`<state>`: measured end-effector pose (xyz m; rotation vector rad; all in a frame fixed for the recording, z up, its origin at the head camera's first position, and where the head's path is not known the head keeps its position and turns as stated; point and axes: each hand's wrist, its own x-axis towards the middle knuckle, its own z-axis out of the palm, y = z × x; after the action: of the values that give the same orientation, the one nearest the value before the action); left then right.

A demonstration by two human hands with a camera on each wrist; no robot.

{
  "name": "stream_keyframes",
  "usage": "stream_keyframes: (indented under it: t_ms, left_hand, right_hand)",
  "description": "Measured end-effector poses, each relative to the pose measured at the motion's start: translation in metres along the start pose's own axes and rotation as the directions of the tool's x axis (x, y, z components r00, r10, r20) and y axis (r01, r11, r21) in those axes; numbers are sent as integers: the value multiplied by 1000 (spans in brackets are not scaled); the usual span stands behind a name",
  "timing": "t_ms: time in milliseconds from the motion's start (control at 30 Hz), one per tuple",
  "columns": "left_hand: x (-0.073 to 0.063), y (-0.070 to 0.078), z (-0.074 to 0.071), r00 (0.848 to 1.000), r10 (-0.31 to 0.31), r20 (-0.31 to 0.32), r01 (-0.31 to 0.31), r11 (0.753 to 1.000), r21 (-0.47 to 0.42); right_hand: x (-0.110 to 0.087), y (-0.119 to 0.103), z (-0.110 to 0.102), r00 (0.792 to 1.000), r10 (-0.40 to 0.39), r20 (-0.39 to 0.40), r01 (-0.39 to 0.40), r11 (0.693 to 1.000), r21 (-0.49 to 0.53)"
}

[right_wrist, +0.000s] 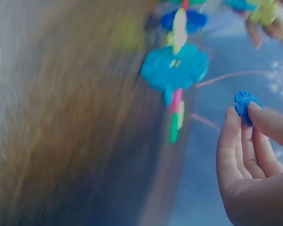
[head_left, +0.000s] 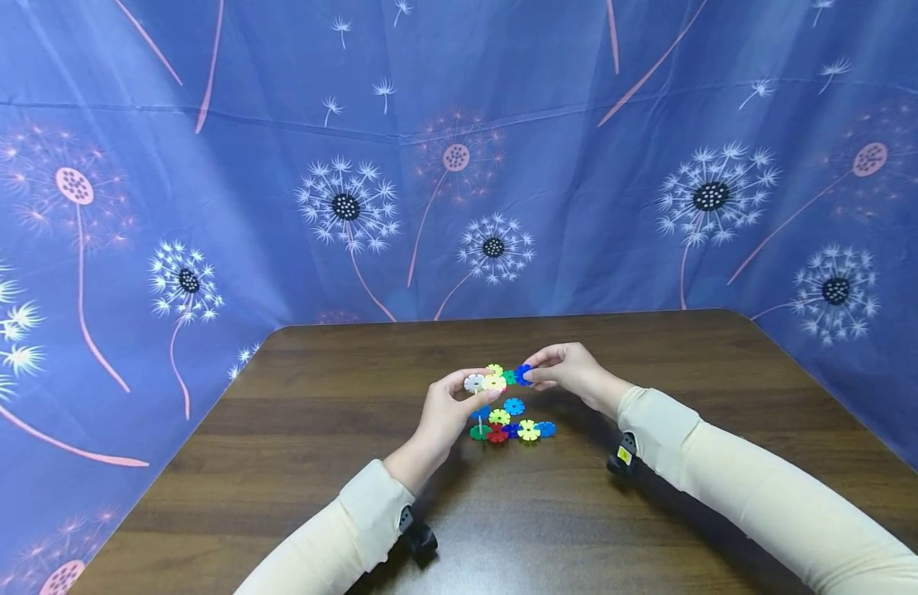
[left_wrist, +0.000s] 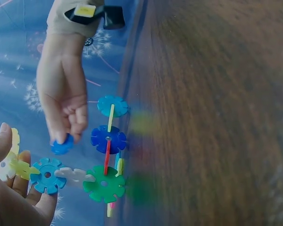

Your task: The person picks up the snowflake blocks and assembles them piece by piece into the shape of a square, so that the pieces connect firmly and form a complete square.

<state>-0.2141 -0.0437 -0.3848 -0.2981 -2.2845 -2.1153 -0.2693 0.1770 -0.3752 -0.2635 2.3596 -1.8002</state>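
Note:
Notched flower-shaped plastic discs are joined into a structure standing on the table, its bottom row running from a green disc (head_left: 480, 432) past a red disc (head_left: 497, 434) to a light blue disc (head_left: 546, 429). At its raised upper part, my left hand (head_left: 444, 413) grips a pale yellow disc (head_left: 495, 383) between thumb and fingers, beside a white disc (head_left: 473, 383). Between thumb and fingertips, my right hand (head_left: 580, 376) pinches a dark blue disc (right_wrist: 244, 106). In the right wrist view, that disc appears apart from the structure. My left fingers partly hide the upper joints.
The brown wooden table (head_left: 295, 496) reaches back to a blue dandelion-print cloth (head_left: 577, 165) that hangs behind and at both sides. Small black cameras are strapped at both wrists, one (head_left: 421, 541) beneath the left cuff and another (head_left: 622, 457) by the right.

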Motion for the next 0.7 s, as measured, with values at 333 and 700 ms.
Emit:
stream_keyframes:
  t_ms: [333, 700]
  left_hand:
    - [0, 0, 2, 1000, 20, -21, -20, 1000, -11]
    - [1, -2, 3, 1000, 22, -1, -22, 1000, -19]
  right_hand:
    - [-29, -26, 13, 994, -106, -10, 105, 994, -43]
    - [-38, -28, 18, 991, -131, -2, 131, 991, 12]
